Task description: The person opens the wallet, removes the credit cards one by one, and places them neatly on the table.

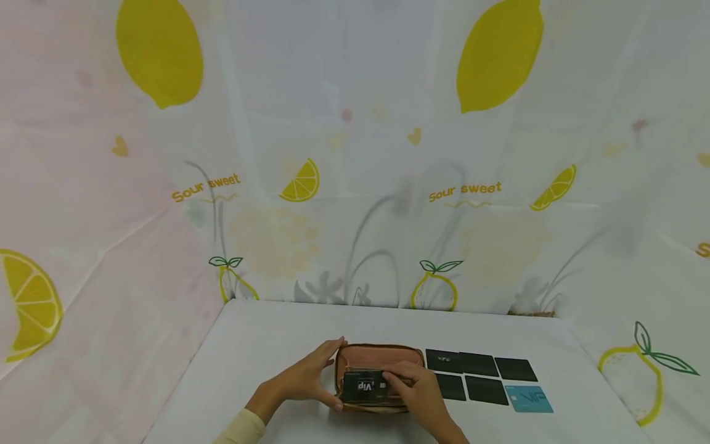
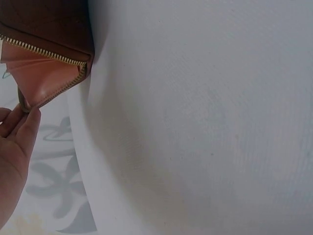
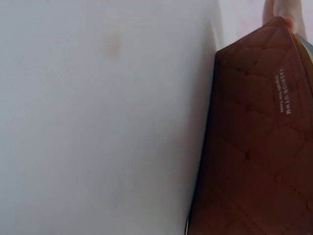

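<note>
An unzipped brown quilted wallet (image 1: pixel 383 356) with a pinkish lining lies spread on the table. My left hand (image 1: pixel 302 377) grips its left end, fingers at the far corner and thumb at the near one. In the left wrist view, fingertips (image 2: pixel 32 122) hold the corner beside the gold zipper (image 2: pixel 46 51). Over the wallet's opening, a black card (image 1: pixel 360 387) marked "Vip" is pinched at its right end by my right hand (image 1: pixel 418 394). The right wrist view shows the wallet's quilted outside (image 3: pixel 249 142) with small lettering; the right hand is hidden there.
Right of the wallet, several black cards (image 1: pixel 486 390) lie in two rows on the white table (image 1: pixel 266 333). A blue VIP card (image 1: pixel 529 399) is at the near right end. Lemon-printed cloth (image 1: pixel 366 246) rises behind and beside the table.
</note>
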`<action>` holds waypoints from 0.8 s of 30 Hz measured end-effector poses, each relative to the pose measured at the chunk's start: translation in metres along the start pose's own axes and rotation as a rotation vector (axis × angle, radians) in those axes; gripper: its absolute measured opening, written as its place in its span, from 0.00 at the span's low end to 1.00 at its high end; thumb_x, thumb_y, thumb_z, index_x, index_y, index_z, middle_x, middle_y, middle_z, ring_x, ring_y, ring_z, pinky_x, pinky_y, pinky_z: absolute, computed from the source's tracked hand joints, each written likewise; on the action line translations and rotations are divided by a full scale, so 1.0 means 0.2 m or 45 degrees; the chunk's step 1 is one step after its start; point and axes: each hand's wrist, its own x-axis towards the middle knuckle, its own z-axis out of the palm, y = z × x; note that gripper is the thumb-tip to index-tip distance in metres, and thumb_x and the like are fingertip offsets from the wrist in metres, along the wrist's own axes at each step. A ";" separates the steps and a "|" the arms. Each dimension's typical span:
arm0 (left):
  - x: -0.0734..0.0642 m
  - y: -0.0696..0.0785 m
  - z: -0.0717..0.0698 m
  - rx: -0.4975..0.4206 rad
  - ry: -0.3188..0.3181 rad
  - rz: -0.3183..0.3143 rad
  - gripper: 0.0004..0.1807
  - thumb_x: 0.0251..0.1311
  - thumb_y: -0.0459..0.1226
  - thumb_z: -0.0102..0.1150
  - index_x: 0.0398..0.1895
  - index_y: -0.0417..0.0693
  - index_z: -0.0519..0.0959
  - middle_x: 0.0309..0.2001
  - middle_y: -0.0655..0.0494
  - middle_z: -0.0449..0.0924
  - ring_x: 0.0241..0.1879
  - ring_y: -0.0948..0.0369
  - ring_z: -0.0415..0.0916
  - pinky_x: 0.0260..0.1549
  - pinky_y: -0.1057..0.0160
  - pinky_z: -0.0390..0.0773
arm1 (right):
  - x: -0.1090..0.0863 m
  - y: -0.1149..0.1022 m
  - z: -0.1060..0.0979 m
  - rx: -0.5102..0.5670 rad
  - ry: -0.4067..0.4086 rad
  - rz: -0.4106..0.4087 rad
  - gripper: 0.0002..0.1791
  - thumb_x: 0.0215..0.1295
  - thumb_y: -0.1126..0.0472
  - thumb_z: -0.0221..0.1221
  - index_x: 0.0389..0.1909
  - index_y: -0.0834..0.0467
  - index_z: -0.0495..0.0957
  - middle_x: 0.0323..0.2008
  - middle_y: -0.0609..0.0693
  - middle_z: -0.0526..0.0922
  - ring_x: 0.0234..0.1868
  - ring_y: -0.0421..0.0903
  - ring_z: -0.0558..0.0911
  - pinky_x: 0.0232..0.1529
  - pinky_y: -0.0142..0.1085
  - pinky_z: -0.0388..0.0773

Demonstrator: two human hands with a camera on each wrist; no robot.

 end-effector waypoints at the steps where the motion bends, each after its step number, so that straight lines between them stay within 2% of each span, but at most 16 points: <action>1: 0.00 0.00 0.00 0.001 0.001 0.000 0.69 0.39 0.54 0.78 0.77 0.39 0.43 0.73 0.43 0.50 0.72 0.51 0.51 0.67 0.59 0.65 | 0.00 -0.01 -0.01 0.021 0.014 0.029 0.09 0.58 0.65 0.67 0.39 0.53 0.88 0.36 0.43 0.87 0.39 0.43 0.85 0.36 0.32 0.85; 4: 0.00 0.00 0.00 0.001 -0.001 -0.007 0.69 0.40 0.54 0.78 0.77 0.39 0.43 0.73 0.44 0.50 0.72 0.51 0.51 0.67 0.60 0.66 | 0.02 -0.04 -0.04 0.018 0.054 0.086 0.08 0.56 0.67 0.68 0.38 0.56 0.88 0.33 0.46 0.87 0.31 0.41 0.84 0.30 0.28 0.83; 6: 0.00 0.00 0.00 0.000 -0.002 -0.013 0.69 0.40 0.54 0.78 0.77 0.39 0.43 0.73 0.44 0.50 0.72 0.52 0.51 0.67 0.60 0.66 | 0.04 -0.08 -0.07 0.012 0.069 0.096 0.08 0.56 0.69 0.68 0.37 0.59 0.88 0.30 0.49 0.87 0.22 0.41 0.81 0.21 0.27 0.80; 8: 0.00 0.00 0.01 -0.003 -0.004 -0.019 0.69 0.40 0.55 0.78 0.77 0.39 0.42 0.74 0.43 0.49 0.73 0.52 0.51 0.67 0.61 0.65 | 0.06 -0.12 -0.12 -0.003 0.077 0.088 0.08 0.57 0.70 0.67 0.37 0.61 0.87 0.27 0.51 0.85 0.14 0.43 0.76 0.12 0.28 0.75; 10: 0.00 0.00 0.01 -0.004 -0.004 -0.021 0.69 0.40 0.55 0.78 0.77 0.39 0.42 0.74 0.43 0.49 0.73 0.51 0.51 0.67 0.61 0.65 | 0.08 -0.14 -0.16 -0.018 0.088 0.054 0.07 0.58 0.72 0.65 0.38 0.63 0.87 0.25 0.54 0.85 0.13 0.46 0.75 0.10 0.31 0.75; 12: 0.00 0.00 0.01 -0.010 -0.009 -0.020 0.69 0.41 0.54 0.77 0.77 0.39 0.42 0.74 0.43 0.49 0.73 0.51 0.51 0.67 0.60 0.66 | 0.10 -0.11 -0.20 -0.051 0.116 0.048 0.07 0.58 0.71 0.65 0.37 0.61 0.87 0.25 0.52 0.84 0.15 0.48 0.78 0.13 0.32 0.77; 15: 0.00 0.00 0.00 -0.028 -0.017 -0.017 0.68 0.42 0.54 0.77 0.77 0.39 0.41 0.74 0.43 0.48 0.73 0.51 0.50 0.67 0.60 0.65 | 0.14 -0.02 -0.27 -0.104 0.171 0.007 0.06 0.58 0.70 0.66 0.37 0.61 0.87 0.30 0.51 0.86 0.22 0.45 0.83 0.22 0.31 0.82; 18: -0.01 0.00 0.00 -0.042 -0.022 -0.012 0.68 0.42 0.53 0.77 0.78 0.41 0.41 0.74 0.43 0.48 0.73 0.51 0.50 0.68 0.59 0.65 | 0.18 0.07 -0.35 -0.134 0.213 0.008 0.07 0.59 0.68 0.66 0.38 0.61 0.87 0.35 0.53 0.87 0.25 0.43 0.84 0.26 0.29 0.83; 20: -0.01 0.00 0.00 -0.042 -0.020 -0.016 0.68 0.42 0.53 0.77 0.78 0.42 0.41 0.74 0.44 0.48 0.73 0.51 0.50 0.68 0.59 0.65 | 0.20 0.10 -0.40 -0.123 0.232 0.028 0.07 0.61 0.67 0.65 0.40 0.63 0.87 0.38 0.57 0.87 0.26 0.43 0.85 0.26 0.29 0.84; 24: -0.01 0.00 0.00 -0.030 -0.013 -0.026 0.68 0.42 0.54 0.77 0.78 0.42 0.41 0.74 0.45 0.48 0.73 0.51 0.51 0.67 0.58 0.65 | 0.25 0.16 -0.49 -0.053 0.262 0.134 0.10 0.63 0.66 0.65 0.42 0.67 0.85 0.39 0.62 0.86 0.26 0.45 0.86 0.28 0.30 0.85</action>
